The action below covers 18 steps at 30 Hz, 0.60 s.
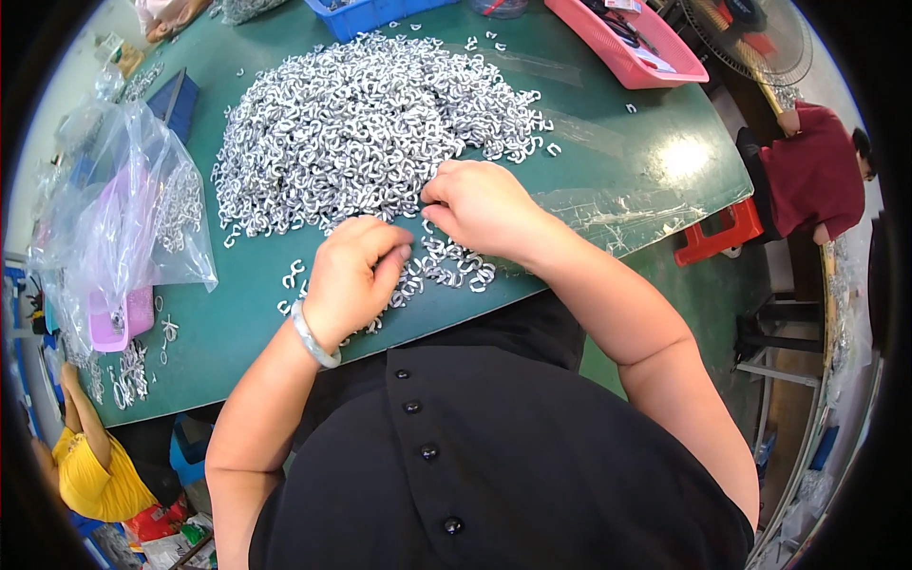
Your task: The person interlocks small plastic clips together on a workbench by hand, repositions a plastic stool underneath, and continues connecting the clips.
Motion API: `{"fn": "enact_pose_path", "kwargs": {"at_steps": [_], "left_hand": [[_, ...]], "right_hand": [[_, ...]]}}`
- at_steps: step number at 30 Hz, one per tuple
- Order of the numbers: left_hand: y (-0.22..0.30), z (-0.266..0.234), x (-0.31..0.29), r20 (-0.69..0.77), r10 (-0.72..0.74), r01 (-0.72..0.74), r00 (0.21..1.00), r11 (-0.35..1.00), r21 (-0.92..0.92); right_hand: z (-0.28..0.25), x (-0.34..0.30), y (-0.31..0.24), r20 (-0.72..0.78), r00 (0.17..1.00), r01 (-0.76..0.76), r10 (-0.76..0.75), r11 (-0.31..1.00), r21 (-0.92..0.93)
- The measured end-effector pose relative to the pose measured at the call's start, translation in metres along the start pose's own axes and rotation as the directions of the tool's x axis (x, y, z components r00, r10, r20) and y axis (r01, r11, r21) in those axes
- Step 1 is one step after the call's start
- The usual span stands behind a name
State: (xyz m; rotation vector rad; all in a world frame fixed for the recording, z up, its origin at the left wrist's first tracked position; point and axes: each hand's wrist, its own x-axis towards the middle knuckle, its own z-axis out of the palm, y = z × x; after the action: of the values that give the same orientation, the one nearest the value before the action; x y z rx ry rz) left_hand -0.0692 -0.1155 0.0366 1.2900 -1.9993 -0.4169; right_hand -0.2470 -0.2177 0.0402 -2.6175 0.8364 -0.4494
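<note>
A big heap of small silvery U-shaped metal pieces [332,123] covers the middle of the green table [589,171]. At the heap's near edge my left hand [353,274], with a pale bangle [312,337] on the wrist, is closed, thumb and fingers curled together. My right hand [486,211] is closed too, its fingertips bent down at the front of the heap. Whatever either hand pinches is too small or hidden to make out. Between and below the hands lies a smaller group of loose pieces [456,264], near the table's front edge.
On the left stand a clear plastic bag [133,199] and a lilac basket [122,323]. A blue bin [375,14] and a pink basket [632,47] sit at the back. A fan [750,33] is beyond. One person in yellow [100,475] and another in maroon [817,171] sit nearby.
</note>
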Motion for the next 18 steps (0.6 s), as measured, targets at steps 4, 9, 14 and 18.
{"fn": "enact_pose_path", "kwargs": {"at_steps": [4,9,14,18], "left_hand": [[-0.004,0.001,0.006,-0.103,-0.077,0.094,0.992,0.979,0.178],[-0.004,0.000,0.008,-0.076,-0.056,0.076,0.996,0.954,0.291],[-0.004,0.002,0.008,-0.083,-0.052,0.076,0.995,0.947,0.313],[-0.004,0.004,0.008,-0.073,-0.058,0.080,0.996,0.933,0.351]], "right_hand": [[0.014,0.007,-0.009,-0.060,0.991,-0.125,0.122,0.990,-0.059],[0.009,0.006,0.002,-0.131,0.987,-0.095,0.090,0.995,-0.034],[0.000,0.001,0.004,-0.053,0.987,-0.145,0.150,0.986,0.082],[0.008,0.005,-0.008,-0.092,0.988,-0.127,0.124,0.991,-0.035]]}}
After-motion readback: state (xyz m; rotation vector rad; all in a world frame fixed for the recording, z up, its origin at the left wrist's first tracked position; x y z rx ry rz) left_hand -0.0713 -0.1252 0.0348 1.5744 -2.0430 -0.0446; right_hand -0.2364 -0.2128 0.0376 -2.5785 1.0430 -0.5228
